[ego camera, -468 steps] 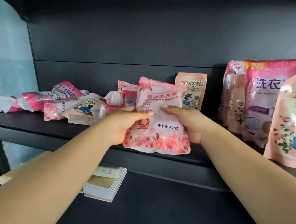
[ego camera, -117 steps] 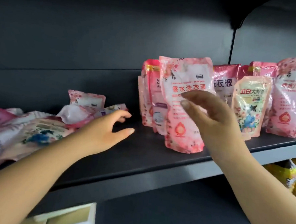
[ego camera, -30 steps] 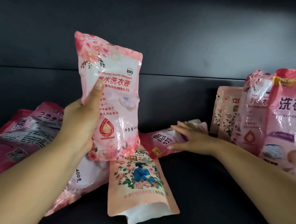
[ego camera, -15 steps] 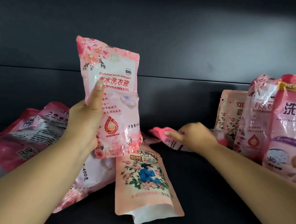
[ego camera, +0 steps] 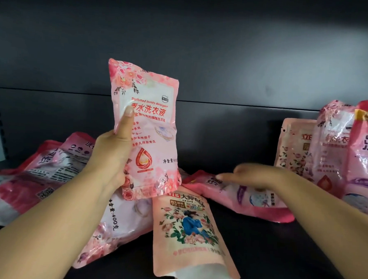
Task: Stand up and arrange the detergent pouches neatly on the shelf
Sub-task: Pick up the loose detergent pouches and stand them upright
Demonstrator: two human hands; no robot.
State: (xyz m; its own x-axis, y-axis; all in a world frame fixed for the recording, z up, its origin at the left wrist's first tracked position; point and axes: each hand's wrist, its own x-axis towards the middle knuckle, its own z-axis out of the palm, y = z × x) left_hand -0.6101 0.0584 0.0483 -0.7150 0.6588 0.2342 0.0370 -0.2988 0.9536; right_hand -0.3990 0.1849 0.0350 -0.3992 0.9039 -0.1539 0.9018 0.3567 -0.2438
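My left hand (ego camera: 111, 157) grips a pink floral detergent pouch (ego camera: 152, 125) and holds it upright above the pile, thumb on its front. My right hand (ego camera: 255, 177) is blurred, with fingers stretched leftward low over a dark pink pouch (ego camera: 252, 200) lying flat on the shelf (ego camera: 279, 255). A peach pouch with a blue figure (ego camera: 189, 231) lies flat in front, bottom towards me. Another pink pouch (ego camera: 121, 223) lies under my left wrist. Three pouches stand at the right (ego camera: 331, 151).
A heap of lying pink pouches (ego camera: 34, 174) fills the left of the shelf. The dark back panel (ego camera: 224, 77) closes the rear. Bare dark shelf surface shows at the front right, between the lying pouches and my right forearm.
The dark pink pouch under my right hand has been pulled out and now lies flat; that hand's fingers have gone from curled to stretched. The left hand still holds its pouch upright.
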